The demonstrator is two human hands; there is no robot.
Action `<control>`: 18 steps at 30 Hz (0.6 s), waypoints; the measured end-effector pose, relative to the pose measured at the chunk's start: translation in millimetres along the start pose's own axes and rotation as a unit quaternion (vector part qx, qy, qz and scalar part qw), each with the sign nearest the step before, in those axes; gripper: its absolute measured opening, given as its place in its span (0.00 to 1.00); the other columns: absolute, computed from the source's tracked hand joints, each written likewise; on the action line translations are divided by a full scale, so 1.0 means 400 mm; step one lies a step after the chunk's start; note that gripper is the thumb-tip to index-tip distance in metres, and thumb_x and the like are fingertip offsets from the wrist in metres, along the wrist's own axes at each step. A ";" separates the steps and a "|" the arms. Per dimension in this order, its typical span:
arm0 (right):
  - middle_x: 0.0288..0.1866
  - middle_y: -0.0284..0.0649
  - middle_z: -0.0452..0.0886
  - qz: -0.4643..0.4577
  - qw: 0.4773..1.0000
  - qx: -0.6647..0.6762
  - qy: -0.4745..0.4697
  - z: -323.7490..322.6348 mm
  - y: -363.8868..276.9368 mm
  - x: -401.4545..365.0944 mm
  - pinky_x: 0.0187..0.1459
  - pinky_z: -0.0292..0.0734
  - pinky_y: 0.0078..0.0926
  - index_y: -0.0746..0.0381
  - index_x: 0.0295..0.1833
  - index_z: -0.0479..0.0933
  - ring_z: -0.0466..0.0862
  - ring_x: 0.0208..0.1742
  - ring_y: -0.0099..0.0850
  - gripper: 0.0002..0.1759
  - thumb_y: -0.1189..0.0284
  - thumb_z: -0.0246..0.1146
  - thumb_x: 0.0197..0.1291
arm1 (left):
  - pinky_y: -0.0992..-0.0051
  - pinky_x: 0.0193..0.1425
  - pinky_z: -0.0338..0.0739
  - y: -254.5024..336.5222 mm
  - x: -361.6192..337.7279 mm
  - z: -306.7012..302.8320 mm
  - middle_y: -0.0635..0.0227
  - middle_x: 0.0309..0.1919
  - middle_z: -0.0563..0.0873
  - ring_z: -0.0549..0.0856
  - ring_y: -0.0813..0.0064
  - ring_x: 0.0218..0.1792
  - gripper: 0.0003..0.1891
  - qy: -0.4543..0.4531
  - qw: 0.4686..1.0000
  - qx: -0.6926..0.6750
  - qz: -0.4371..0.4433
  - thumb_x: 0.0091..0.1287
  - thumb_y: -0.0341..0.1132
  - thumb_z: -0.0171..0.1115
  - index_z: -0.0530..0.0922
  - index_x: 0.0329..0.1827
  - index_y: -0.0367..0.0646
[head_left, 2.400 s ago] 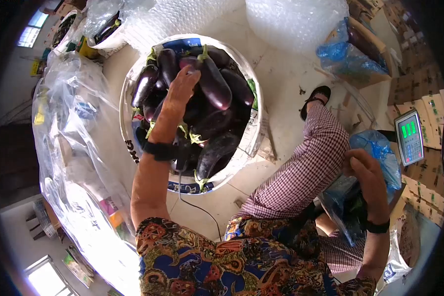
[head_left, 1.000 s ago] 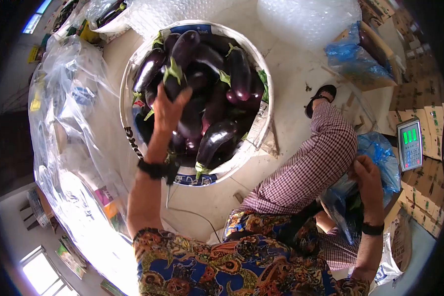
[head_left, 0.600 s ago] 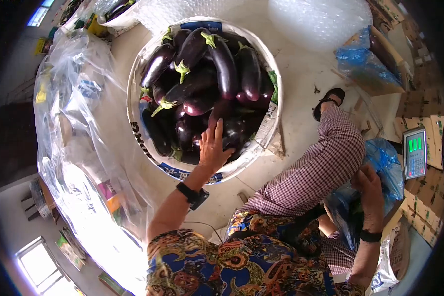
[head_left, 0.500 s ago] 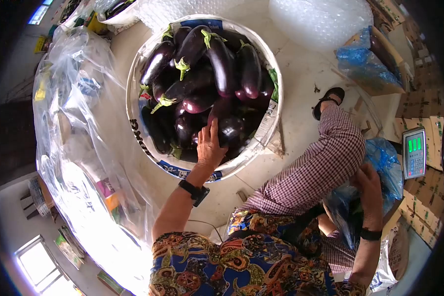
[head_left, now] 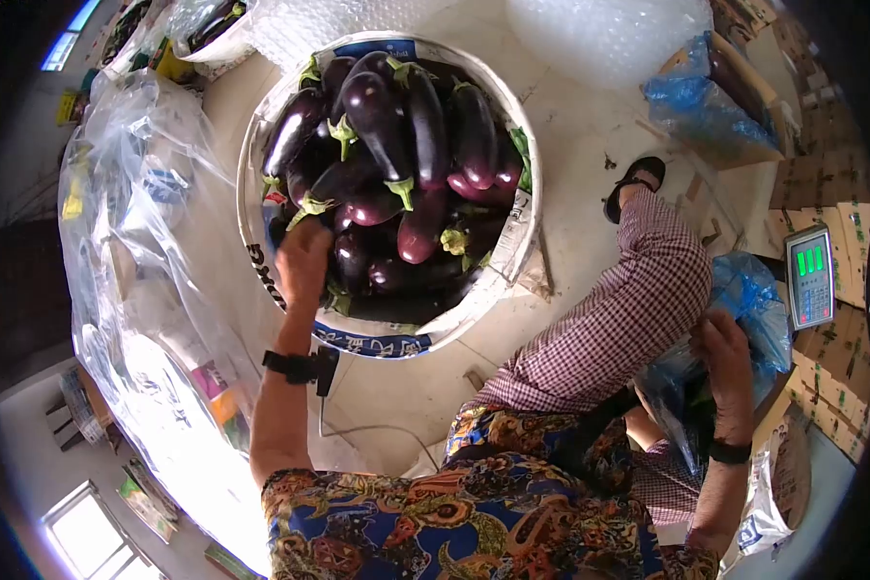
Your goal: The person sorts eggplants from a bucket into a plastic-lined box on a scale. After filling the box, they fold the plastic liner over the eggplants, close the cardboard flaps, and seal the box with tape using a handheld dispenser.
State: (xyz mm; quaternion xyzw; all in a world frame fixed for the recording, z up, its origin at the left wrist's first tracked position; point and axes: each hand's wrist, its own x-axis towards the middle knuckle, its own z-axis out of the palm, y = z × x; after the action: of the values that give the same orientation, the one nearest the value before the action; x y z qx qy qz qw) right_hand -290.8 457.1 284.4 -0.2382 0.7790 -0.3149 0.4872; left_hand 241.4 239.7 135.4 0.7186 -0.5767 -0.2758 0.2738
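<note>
A round white tub (head_left: pixel 246 193) lined with printed sheeting holds a heap of dark purple eggplants (head_left: pixel 377 121) with green stems. My left hand (head_left: pixel 303 263) is inside the tub's left side, against the eggplants there. Its fingers point down and are mostly hidden, so a grip cannot be made out. At the right, beside my knee, my right hand (head_left: pixel 727 362) has its fingers bent together at the edge of a blue plastic bag (head_left: pixel 759 314). Something dark lies inside that bag, partly covered by the hand and plastic.
A scale display (head_left: pixel 810 275) with green digits stands at the right, before stacked cardboard boxes (head_left: pixel 831 208). A box with a blue liner (head_left: pixel 710 101) sits at upper right. Clear plastic sheeting (head_left: pixel 135 261) covers the left, and bubble wrap (head_left: pixel 609 34) lies at the back.
My left hand has moved left from the tub's front middle to its left side. An eggplant now lies on top of the heap, stem towards me. My right hand stays at the bag.
</note>
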 end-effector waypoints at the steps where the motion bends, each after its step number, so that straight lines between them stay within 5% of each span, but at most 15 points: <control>1: 0.44 0.36 0.80 0.002 1.000 0.009 -0.014 -0.007 0.014 0.004 0.50 0.74 0.26 0.63 0.50 0.76 0.80 0.45 0.27 0.17 0.60 0.58 0.67 | 0.64 0.51 0.80 -0.139 -0.010 0.054 0.54 0.42 0.87 0.86 0.59 0.45 0.26 0.002 0.996 0.075 0.047 0.55 0.40 0.72 0.77 0.55 0.38; 2: 0.45 0.37 0.81 0.004 0.999 0.018 -0.028 -0.010 0.022 0.004 0.51 0.74 0.26 0.64 0.50 0.76 0.80 0.46 0.27 0.17 0.60 0.58 0.67 | 0.61 0.50 0.80 -0.246 -0.017 0.094 0.53 0.40 0.87 0.87 0.55 0.43 0.30 0.005 0.984 0.150 0.094 0.52 0.43 0.74 0.76 0.57 0.39; 5: 0.45 0.36 0.81 0.013 1.000 -0.003 -0.008 0.017 0.002 -0.003 0.49 0.74 0.25 0.63 0.51 0.77 0.80 0.44 0.25 0.16 0.62 0.57 0.68 | 0.56 0.50 0.80 -0.185 -0.072 0.158 0.51 0.40 0.87 0.87 0.50 0.42 0.34 0.017 0.969 0.245 0.026 0.49 0.47 0.75 0.74 0.58 0.44; 8: 0.43 0.36 0.81 -0.023 0.998 -0.040 -0.047 0.009 -0.020 -0.004 0.48 0.74 0.25 0.64 0.50 0.77 0.80 0.43 0.25 0.15 0.64 0.57 0.68 | 0.56 0.49 0.80 -0.109 -0.082 0.110 0.49 0.44 0.86 0.86 0.48 0.44 0.32 -0.004 0.974 0.228 -0.015 0.48 0.48 0.75 0.75 0.56 0.48; 10: 0.43 0.36 0.81 -0.021 0.998 -0.046 -0.022 0.005 -0.029 -0.013 0.47 0.74 0.25 0.64 0.49 0.77 0.80 0.43 0.26 0.15 0.64 0.56 0.68 | 0.59 0.47 0.81 -0.039 -0.084 0.041 0.54 0.44 0.87 0.88 0.54 0.40 0.29 0.018 0.987 0.159 0.033 0.52 0.47 0.74 0.75 0.55 0.45; 12: 0.42 0.36 0.81 -0.023 0.998 -0.055 -0.009 0.017 -0.029 -0.011 0.47 0.74 0.26 0.64 0.48 0.77 0.80 0.42 0.27 0.14 0.65 0.56 0.68 | 0.65 0.49 0.81 0.082 -0.094 -0.059 0.61 0.44 0.87 0.86 0.67 0.42 0.27 0.014 0.988 -0.136 0.069 0.56 0.43 0.72 0.75 0.56 0.40; 14: 0.40 0.37 0.81 -0.046 0.999 -0.005 -0.002 0.026 -0.023 -0.014 0.46 0.74 0.25 0.64 0.48 0.78 0.80 0.40 0.26 0.13 0.66 0.56 0.67 | 0.69 0.54 0.78 0.222 -0.116 -0.150 0.66 0.46 0.85 0.82 0.76 0.46 0.26 0.000 0.967 -0.245 0.073 0.59 0.39 0.71 0.75 0.58 0.36; 18: 0.39 0.37 0.80 -0.100 0.992 -0.062 -0.036 0.065 -0.091 -0.057 0.46 0.75 0.26 0.64 0.47 0.78 0.80 0.39 0.27 0.13 0.67 0.57 0.67 | 0.58 0.69 0.69 0.355 -0.140 -0.132 0.61 0.61 0.78 0.77 0.63 0.63 0.35 -0.149 0.778 -0.608 0.055 0.58 0.46 0.73 0.71 0.66 0.42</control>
State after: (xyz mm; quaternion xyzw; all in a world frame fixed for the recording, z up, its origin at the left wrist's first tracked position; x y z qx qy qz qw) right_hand -255.3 440.8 316.1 -0.3558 0.7508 -0.3047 0.4657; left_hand 172.5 272.2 278.0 0.3201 -0.3612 -0.6574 0.5787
